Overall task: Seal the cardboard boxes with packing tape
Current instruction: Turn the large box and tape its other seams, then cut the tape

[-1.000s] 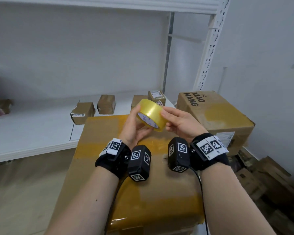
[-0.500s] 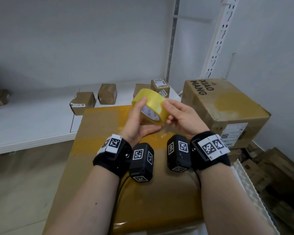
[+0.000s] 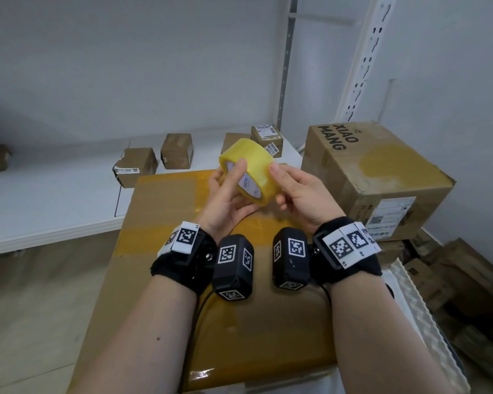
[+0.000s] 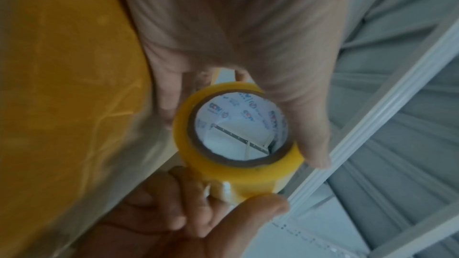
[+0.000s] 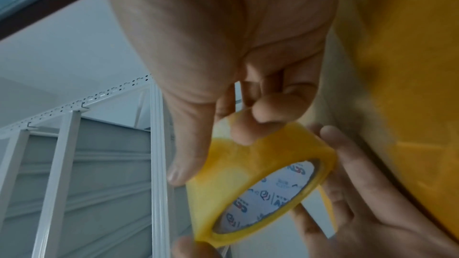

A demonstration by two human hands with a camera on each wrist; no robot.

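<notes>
Head view: large taped cardboard box (image 3: 239, 322) filling the centre, yellow tape bands across its top, lying below both wrists. Second cardboard box (image 3: 382, 177) printed XIAO MANG to the right, close beside the first. White shelf (image 3: 40, 200) to the left with small parcels (image 3: 177, 150) along its back edge. Roll of yellow packing tape (image 3: 251, 169) held in the air above the far end of the large box, between the two hands, open core turned toward the left hand. Left hand (image 3: 228, 200) cupped under and around the roll, thumb up against the side face by the core, fingers curled behind. Right hand (image 3: 305, 194) gripping from the right, thumb on the outer tape surface. Left wrist view: roll (image 4: 238, 136) seen end-on, left thumb along its right rim, right-hand fingertips (image 4: 263, 201) pinching the lower edge. Right wrist view: right fingertips (image 5: 246, 132) pressed together on the outer tape surface (image 5: 250, 164), thumb at the left edge, left fingers spread behind the roll. Free tape end: cannot tell.
</notes>
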